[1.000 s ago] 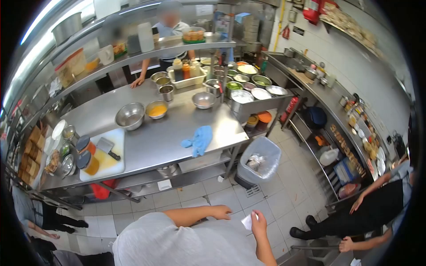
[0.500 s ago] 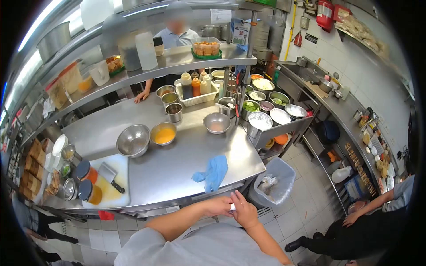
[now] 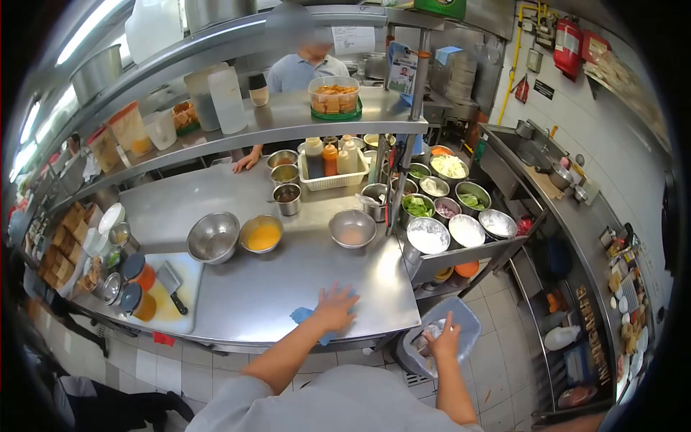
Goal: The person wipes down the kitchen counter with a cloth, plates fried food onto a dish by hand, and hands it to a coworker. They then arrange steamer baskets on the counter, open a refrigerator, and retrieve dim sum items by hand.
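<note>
My left hand (image 3: pixel 335 311) lies with spread fingers on a crumpled blue cloth (image 3: pixel 302 315) near the front edge of the steel counter. Parts of the cloth show from under the palm and fingertips. Over the grey waste bin (image 3: pixel 469 324) is my right hand (image 3: pixel 443 340), one finger stretched out and the fingers apart. A crumpled whitish bag or wrapper (image 3: pixel 434 330) in the bin shows beside that hand. Nothing is clearly visible in its grip.
A metal bowl (image 3: pixel 214 237), a bowl of orange-yellow liquid (image 3: pixel 261 234) and another bowl (image 3: pixel 353 229) stand on the counter. A cleaver (image 3: pixel 171 282) lies on a cutting board (image 3: pixel 188 270) at left. A person (image 3: pixel 306 70) stands behind the shelf.
My hands were together around something small and white; they have separated. The left moved forward onto the cloth, the right moved right over the bin. The white thing is no longer distinguishable.
</note>
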The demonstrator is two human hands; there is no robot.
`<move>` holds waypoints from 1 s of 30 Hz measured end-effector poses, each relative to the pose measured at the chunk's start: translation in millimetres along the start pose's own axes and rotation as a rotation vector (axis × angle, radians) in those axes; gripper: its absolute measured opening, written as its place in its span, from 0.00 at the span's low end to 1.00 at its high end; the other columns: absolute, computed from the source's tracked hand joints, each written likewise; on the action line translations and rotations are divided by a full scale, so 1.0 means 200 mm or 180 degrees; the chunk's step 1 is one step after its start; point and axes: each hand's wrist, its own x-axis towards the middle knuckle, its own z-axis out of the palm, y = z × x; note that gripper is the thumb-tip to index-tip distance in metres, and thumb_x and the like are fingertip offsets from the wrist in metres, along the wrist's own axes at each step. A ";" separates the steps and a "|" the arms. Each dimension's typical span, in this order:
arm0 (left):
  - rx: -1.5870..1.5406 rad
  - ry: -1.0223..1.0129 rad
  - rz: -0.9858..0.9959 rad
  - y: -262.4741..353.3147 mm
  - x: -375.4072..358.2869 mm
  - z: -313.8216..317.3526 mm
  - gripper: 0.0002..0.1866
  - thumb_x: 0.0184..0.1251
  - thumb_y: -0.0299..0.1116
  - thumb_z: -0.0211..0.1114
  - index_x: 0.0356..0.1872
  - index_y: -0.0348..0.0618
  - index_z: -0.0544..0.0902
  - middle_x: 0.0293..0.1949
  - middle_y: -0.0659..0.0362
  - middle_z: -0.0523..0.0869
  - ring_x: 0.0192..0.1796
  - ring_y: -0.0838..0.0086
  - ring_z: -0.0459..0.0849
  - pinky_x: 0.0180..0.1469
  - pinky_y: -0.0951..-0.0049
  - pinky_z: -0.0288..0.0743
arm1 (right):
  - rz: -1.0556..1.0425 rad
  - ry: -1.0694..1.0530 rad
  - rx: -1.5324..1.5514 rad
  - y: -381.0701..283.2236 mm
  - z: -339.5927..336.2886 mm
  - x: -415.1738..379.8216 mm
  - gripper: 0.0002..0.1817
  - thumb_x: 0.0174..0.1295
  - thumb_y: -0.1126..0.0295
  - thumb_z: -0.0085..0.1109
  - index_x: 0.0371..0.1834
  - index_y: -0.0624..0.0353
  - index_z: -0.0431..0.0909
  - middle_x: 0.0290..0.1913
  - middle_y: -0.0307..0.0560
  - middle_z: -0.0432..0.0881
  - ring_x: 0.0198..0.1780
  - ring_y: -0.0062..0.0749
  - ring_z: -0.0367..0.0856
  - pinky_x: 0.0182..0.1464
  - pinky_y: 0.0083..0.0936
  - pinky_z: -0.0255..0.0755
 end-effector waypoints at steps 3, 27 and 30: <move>-0.0494 0.0476 -0.0062 -0.24 0.03 0.42 0.28 0.81 0.49 0.59 0.78 0.58 0.74 0.84 0.56 0.66 0.85 0.46 0.58 0.83 0.34 0.51 | 0.0290 -0.0194 -0.0941 -0.05 -0.03 0.06 0.44 0.58 0.51 0.81 0.78 0.51 0.74 0.84 0.69 0.55 0.76 0.72 0.65 0.74 0.56 0.69; 0.0104 0.2122 -0.3911 -0.93 -0.71 0.45 0.24 0.78 0.45 0.62 0.70 0.51 0.81 0.78 0.56 0.75 0.83 0.48 0.65 0.81 0.38 0.56 | -0.3209 -0.0672 0.0180 -0.62 0.57 0.28 0.28 0.67 0.50 0.68 0.68 0.49 0.84 0.77 0.59 0.72 0.78 0.61 0.66 0.78 0.53 0.58; 0.0131 0.2180 -0.3892 -0.93 -0.71 0.45 0.24 0.78 0.46 0.62 0.69 0.51 0.82 0.78 0.55 0.75 0.82 0.48 0.65 0.81 0.40 0.58 | -0.3219 -0.0639 0.0210 -0.61 0.57 0.29 0.28 0.67 0.50 0.68 0.67 0.48 0.84 0.77 0.58 0.73 0.78 0.60 0.66 0.78 0.53 0.58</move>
